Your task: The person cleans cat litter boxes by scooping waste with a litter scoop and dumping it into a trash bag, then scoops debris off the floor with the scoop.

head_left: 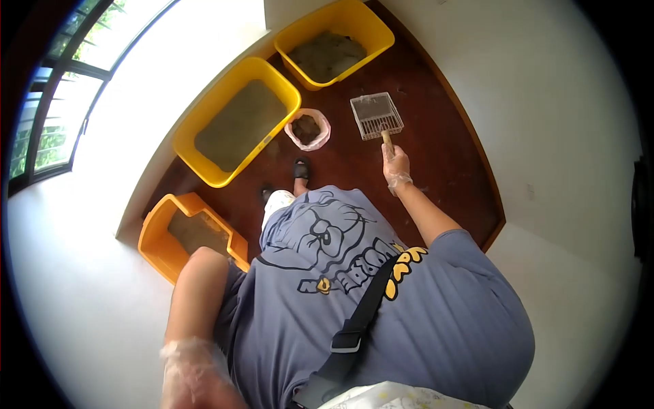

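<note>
In my right hand (396, 163), fingers wrapped round its handle, is a litter scoop (381, 127). Its square wire basket points away from me over the dark red floor; a grey patch shows in the far part, and I cannot tell whether it is litter. A clear plastic glove covers this hand. My left hand (194, 382), also in a clear glove, is raised close to the camera at the lower left, its fingers hidden or cut off by the frame. A pinkish-white bag (325, 138) with brown clumps inside stands open left of the scoop.
Two yellow litter boxes (182, 140) (380, 34) with grey litter stand along the wall. An orange high-sided litter box (153, 238) is at the left, partly behind my left arm. My sandalled feet (301, 168) are near the bag. A window (68, 88) is upper left.
</note>
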### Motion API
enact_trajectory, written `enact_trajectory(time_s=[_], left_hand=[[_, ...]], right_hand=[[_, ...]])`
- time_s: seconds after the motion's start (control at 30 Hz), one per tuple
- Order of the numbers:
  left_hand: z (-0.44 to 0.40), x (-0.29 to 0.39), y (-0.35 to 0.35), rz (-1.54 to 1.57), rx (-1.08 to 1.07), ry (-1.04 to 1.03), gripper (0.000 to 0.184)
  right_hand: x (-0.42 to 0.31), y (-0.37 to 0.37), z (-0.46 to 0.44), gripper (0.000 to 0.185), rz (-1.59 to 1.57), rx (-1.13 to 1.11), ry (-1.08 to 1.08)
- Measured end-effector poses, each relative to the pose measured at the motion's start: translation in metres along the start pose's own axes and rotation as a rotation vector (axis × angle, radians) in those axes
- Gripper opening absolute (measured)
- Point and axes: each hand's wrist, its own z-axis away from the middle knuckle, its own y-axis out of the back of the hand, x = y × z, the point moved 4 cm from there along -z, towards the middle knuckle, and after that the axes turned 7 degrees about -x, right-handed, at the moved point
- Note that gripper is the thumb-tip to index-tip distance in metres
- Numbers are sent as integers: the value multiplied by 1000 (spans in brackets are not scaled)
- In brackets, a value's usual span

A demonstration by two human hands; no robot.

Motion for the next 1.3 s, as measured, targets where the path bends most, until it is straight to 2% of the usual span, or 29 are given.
enact_trajectory(time_s=[0.17, 0.2, 0.27, 0.33, 0.4, 0.5, 0.6, 0.7, 0.8, 1.0, 1.03, 1.17, 1.27, 1.3], left_hand=[[22, -11, -6, 230, 16, 144, 20], [25, -13, -16, 320, -4, 174, 20], [26, -20, -41, 556, -104, 284, 23], [28, -16, -66, 830, -245, 354, 22], [33, -10, -66, 912, -343, 364, 23], [36, 4, -54, 897, -377, 357, 22], [36, -2, -58, 830, -404, 380, 22], [38, 1, -71, 812, -463, 384, 21], [36, 7, -93, 796, -542, 372, 21], [59, 27, -176, 799, -701, 390, 20], [66, 29, -193, 806, -717, 402, 20], [126, 31, -256, 996, -645, 458, 16], [202, 22, -284, 1127, -386, 597, 18], [223, 16, -296, 1132, -357, 695, 17]], right_hand=[[-13, 17, 28, 50, -28, 49, 31], [-20, 27, 37, 50, -45, -19, -43], [-4, 35, 50, 52, -74, 18, -60], [44, 37, 66, 53, -99, 4, -173], [59, 42, 90, 54, -132, 46, -205], [87, 36, 113, 40, -264, 134, -194], [94, 35, 102, 37, -309, 27, -236], [101, 27, 84, 39, -228, 37, -145], [51, 39, 62, 45, -106, 43, -31], [90, 31, -3, 48, -109, -69, 102], [98, 30, -16, 47, -34, -99, 93], [112, 33, -61, 39, -73, -141, 190], [133, 27, -88, 37, -12, -165, 271], [147, 15, -102, 37, -10, -153, 305]])
